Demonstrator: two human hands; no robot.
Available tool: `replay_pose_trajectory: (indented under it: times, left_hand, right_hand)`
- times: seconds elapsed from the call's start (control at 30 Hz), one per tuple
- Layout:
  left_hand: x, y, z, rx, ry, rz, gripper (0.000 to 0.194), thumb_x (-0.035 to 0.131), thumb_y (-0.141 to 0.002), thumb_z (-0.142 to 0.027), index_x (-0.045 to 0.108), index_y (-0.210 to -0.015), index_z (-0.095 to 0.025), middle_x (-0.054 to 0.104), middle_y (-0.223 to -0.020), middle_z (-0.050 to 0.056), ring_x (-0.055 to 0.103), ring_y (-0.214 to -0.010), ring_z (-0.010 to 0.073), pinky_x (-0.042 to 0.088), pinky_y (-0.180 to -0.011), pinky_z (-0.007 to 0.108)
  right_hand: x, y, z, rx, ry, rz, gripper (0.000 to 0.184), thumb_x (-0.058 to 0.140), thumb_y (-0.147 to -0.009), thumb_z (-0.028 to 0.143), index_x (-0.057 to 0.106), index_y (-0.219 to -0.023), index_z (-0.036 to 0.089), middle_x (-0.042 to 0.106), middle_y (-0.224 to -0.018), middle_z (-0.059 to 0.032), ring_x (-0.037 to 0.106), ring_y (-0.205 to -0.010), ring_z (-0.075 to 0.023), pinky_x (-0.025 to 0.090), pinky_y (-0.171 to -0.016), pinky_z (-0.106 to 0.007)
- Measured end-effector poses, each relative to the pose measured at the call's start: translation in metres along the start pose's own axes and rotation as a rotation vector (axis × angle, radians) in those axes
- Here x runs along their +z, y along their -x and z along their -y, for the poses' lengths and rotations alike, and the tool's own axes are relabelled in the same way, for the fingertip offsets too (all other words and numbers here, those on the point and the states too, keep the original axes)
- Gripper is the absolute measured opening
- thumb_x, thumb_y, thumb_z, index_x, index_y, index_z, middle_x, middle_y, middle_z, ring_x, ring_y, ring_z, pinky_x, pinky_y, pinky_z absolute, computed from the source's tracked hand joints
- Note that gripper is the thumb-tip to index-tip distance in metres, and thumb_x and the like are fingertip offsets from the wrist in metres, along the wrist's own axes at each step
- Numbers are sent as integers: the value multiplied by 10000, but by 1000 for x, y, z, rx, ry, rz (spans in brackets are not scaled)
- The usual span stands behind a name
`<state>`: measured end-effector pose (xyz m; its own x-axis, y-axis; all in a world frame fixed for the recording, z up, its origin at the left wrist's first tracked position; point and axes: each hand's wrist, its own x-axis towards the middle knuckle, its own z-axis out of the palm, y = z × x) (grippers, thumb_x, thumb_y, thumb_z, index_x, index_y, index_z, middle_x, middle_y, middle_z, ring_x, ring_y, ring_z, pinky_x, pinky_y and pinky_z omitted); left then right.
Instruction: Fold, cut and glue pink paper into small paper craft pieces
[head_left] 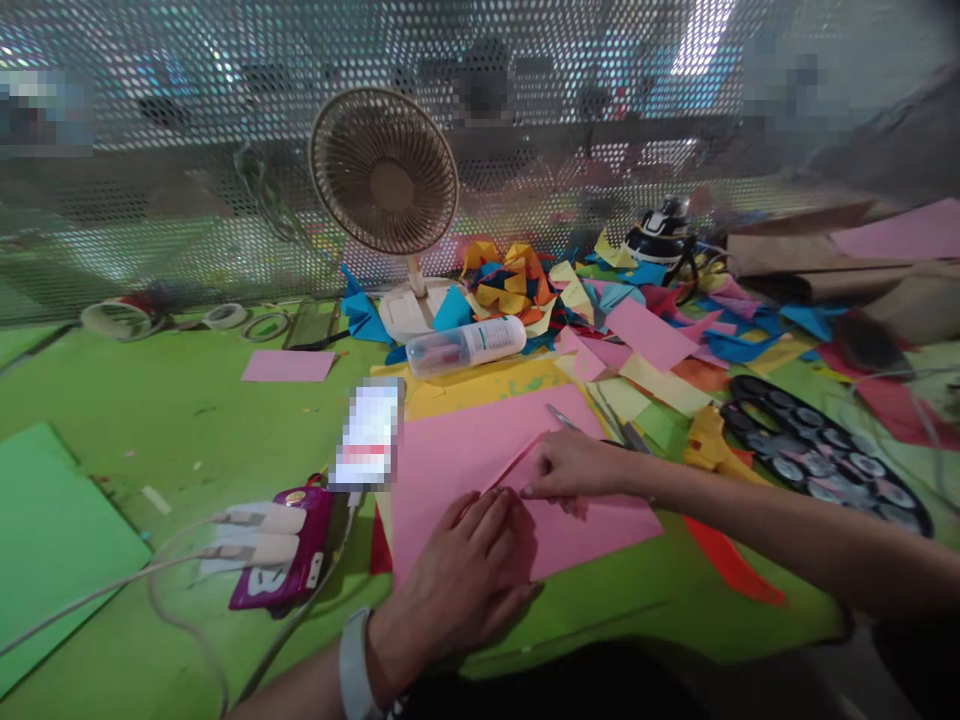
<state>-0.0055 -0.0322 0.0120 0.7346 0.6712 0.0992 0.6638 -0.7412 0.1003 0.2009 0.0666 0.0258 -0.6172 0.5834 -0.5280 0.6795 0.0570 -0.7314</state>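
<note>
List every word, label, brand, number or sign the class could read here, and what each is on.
None can be read.
Bottle: label print too small and blurred.
Phone: screen pixelated.
Purple box: small marks, illegible.

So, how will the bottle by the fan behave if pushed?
Lying on its side, the rounded bottle would probably roll. Its clear, plastic-looking body suggests it may be light. The fan base close behind could stop it rolling that way.
</note>
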Motion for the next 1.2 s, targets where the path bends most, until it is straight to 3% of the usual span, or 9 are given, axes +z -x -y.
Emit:
replay_pose_trajectory:
  times: [0.13,0.4,0.6,0.67,0.73,0.8,0.9,1.0,1.2]
  left_hand:
    - [-3,0,0,-3,13,25,559,365,-899,-521,485,-1250,-103,474,-1345,162,436,-1231,293,337,-1028,435]
    - [-4,-1,-1,-11,50,2,554,412,-883,-512,489,-1241,-97,491,-1329,160,446,-1219,297,346,-1026,447]
    - [-8,-1,-3,-20,100,-15,561,464,-867,-495,459,-1266,-99,494,-1318,165,457,-1201,295,360,-1012,448]
    - [-15,-2,-3,-83,158,-18,488,473,-869,-464,494,-1224,-130,538,-1262,151,499,-1146,282,396,-967,441]
    - [-24,-8,-2,-254,233,-6,362,436,-886,-430,593,-1041,-143,632,-1067,137,587,-978,263,463,-842,414]
    - [-29,-17,2,-472,388,90,408,363,-909,-436,623,-783,-148,658,-749,92,627,-691,210,492,-652,342]
    - [-30,-38,9,-673,887,402,519,334,-900,-489,586,-607,-143,536,-434,11,528,-382,126,415,-428,230]
    - [-25,-55,15,-734,1080,499,504,396,-879,-435,542,-503,-134,490,-366,-7,420,-301,82,331,-362,198]
    - [-19,-61,19,-750,1097,561,481,423,-855,-427,526,-478,-148,481,-333,-24,376,-280,68,316,-365,195]
  right_hand:
    - [-8,-8,-5,112,-153,106,303,604,-748,360,553,-547,139,592,-435,-6,553,-360,-108,393,-331,-169]
    - [-24,12,-4,141,-72,25,220,585,-712,259,530,-525,155,588,-435,10,546,-329,-117,375,-270,-175]
    - [-18,4,1,94,-89,64,311,623,-737,375,545,-544,143,591,-435,11,562,-341,-111,403,-301,-170]
    - [-16,-2,-1,127,-98,130,353,633,-735,421,547,-544,136,588,-421,8,548,-315,-110,392,-291,-173]
    - [-17,-7,-5,143,-106,175,381,643,-724,452,544,-540,133,594,-421,3,540,-298,-117,379,-274,-181]
    - [-17,-12,-11,136,-112,191,385,655,-710,461,542,-540,134,601,-427,0,551,-308,-128,398,-277,-194]
    - [-18,-17,-17,110,-114,203,349,654,-715,424,553,-554,131,610,-439,-1,575,-344,-137,448,-311,-207]
    - [-18,-17,-17,90,-104,208,317,634,-732,382,565,-557,126,613,-441,-2,571,-344,-130,459,-321,-206]
    - [-20,-16,-13,81,-106,207,319,645,-727,388,565,-558,130,596,-411,1,572,-351,-127,461,-328,-197]
